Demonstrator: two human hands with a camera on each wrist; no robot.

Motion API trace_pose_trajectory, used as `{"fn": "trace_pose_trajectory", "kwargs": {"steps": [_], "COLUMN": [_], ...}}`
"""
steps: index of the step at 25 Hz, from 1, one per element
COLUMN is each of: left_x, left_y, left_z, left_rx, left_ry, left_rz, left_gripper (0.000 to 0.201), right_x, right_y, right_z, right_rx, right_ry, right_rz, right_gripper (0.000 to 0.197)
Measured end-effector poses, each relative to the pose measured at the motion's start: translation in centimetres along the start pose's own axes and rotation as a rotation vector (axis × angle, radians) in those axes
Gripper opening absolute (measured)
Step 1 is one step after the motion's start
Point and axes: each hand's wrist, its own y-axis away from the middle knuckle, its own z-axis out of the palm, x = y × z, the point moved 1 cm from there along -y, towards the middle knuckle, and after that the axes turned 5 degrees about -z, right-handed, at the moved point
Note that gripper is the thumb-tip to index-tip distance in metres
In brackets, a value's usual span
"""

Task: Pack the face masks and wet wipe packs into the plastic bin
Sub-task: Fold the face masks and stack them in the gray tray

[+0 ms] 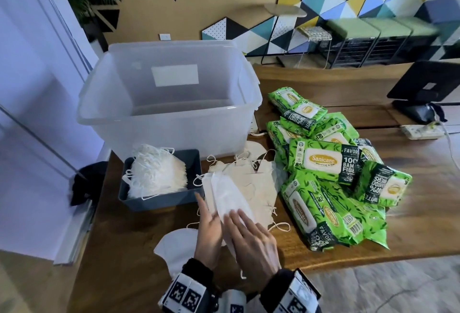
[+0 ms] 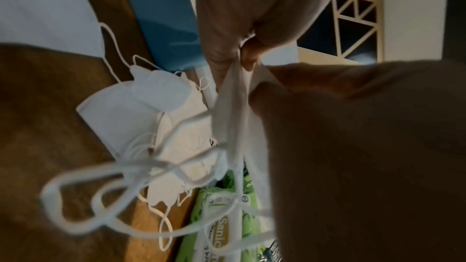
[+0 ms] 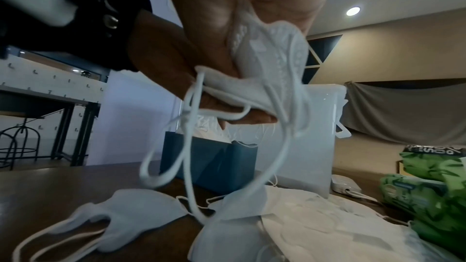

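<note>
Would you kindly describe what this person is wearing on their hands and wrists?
Both hands, left hand and right hand, are bare, without gloves. Each wrist carries a black strap holding a white boxy unit printed with black square markers. The strap shows metal studs.

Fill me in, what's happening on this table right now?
A person holds a small stack of white face masks above the table between both palms, left hand and right hand, ear loops dangling. More masks lie loose beneath, others fill a small dark tray. The green wipe packs sit piled to the right. The clear plastic bin looks empty.
</note>
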Motion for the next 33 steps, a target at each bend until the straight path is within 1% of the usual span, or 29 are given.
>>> {"fn": "trace_pose_trajectory", "kwargs": {"steps": [2, 3, 5, 7, 8, 9, 10, 11, 12, 13, 14, 15, 16, 17, 18, 19, 20, 21, 22, 25, 27, 31, 33], "left_x": [-0.6, -0.7, -0.8, -0.2, -0.4, -0.5, -0.5, -0.1, 0.3, 0.5, 0.9, 1.3, 1.6, 1.7, 1.7, 1.6, 1.6, 1.4, 1.2, 1.7, 2.1, 2.0, 1.5], "left_y": [-0.5, -0.6, -0.6, -0.1, 0.1, 0.4, 0.5, 0.7, 0.8, 0.8, 0.7, 0.6, 0.7, 0.8, 0.9, 0.9, 0.8, 0.7, 0.7, 0.6, 0.5, 0.1, -0.3], "left_z": [0.0, -0.1, -0.3, -0.4, -0.4, -0.7, -0.9, -1.2, -1.7, -2.5, -3.3, -4.1, -4.8, -5.5, -6.2, -6.9, -7.2, -7.4, -7.5, -8.0, -8.6, -7.9, -6.9], "left_rx": [0.084, 0.095, 0.104, 0.148, 0.131, 0.086, 0.086, 0.137, 0.172, 0.168, 0.183, 0.209, 0.235, 0.256, 0.272, 0.287, 0.294, 0.305, 0.307, 0.297, 0.289, 0.261, 0.205], "left_ry": [0.065, 0.135, 0.307, 0.375, 0.364, 0.338, 0.276, 0.228, 0.189, 0.155, 0.121, 0.090, 0.068, 0.046, 0.034, 0.023, 0.013, 0.000, -0.005, -0.012, -0.029, -0.081, -0.093], "left_rz": [-0.071, -0.118, -0.225, -0.277, -0.285, -0.254, -0.194, -0.108, -0.035, 0.014, 0.034, 0.040, 0.050, 0.067, 0.082, 0.094, 0.101, 0.104, 0.107, 0.116, 0.105, 0.090, 0.070], "left_gripper": [0.053, 0.050, 0.063, 0.057, 0.055, 0.050, 0.041, 0.032, 0.028, 0.029, 0.033, 0.036, 0.037, 0.038, 0.038, 0.038, 0.037, 0.037, 0.037, 0.037, 0.035, 0.026, 0.023], "right_x": [-0.2, -0.4, -0.6, -0.9, -1.1, -1.4, -1.6, -1.4, -0.7, 0.5, 2.2, 4.6, 7.2, 9.2, 10.4, 11.0, 11.2, 11.2, 11.2, 11.6, 11.8, 12.2, 12.3], "right_y": [0.1, 0.2, 0.1, -0.2, -0.5, -0.7, -0.7, -0.7, -0.7, -0.9, -1.0, -1.1, -1.0, -0.6, -0.2, 0.1, 0.2, 0.2, 0.1, 0.0, 0.1, 0.1, 0.0], "right_z": [0.3, 0.4, 0.4, 0.5, 0.3, 0.1, -0.1, -0.2, -0.3, -0.4, -0.2, 0.3, 1.2, 2.4, 3.4, 4.4, 5.1, 5.4, 5.7, 5.8, 5.5, 3.6, 2.4], "right_rx": [-0.031, -0.052, -0.125, -0.155, -0.178, -0.200, -0.187, -0.139, -0.080, -0.028, 0.015, 0.000, -0.120, -0.325, -0.543, -0.690, -0.760, -0.758, -0.726, -0.622, -0.556, -0.384, -0.290], "right_ry": [-0.055, -0.055, -0.052, -0.066, -0.082, -0.107, -0.147, -0.221, -0.320, -0.407, -0.446, -0.428, -0.373, -0.281, -0.199, -0.152, -0.132, -0.134, -0.153, -0.263, -0.333, -0.438, -0.419], "right_rz": [0.005, -0.011, -0.026, -0.012, -0.013, -0.035, -0.088, -0.136, -0.139, -0.084, 0.049, 0.257, 0.496, 0.706, 0.830, 0.872, 0.879, 0.887, 0.905, 0.994, 1.022, 0.993, 0.914], "right_gripper": [0.029, 0.028, 0.032, 0.033, 0.032, 0.032, 0.031, 0.030, 0.026, 0.021, 0.015, 0.012, 0.013, 0.020, 0.030, 0.041, 0.048, 0.051, 0.049, 0.033, 0.026, 0.020, 0.020]}}
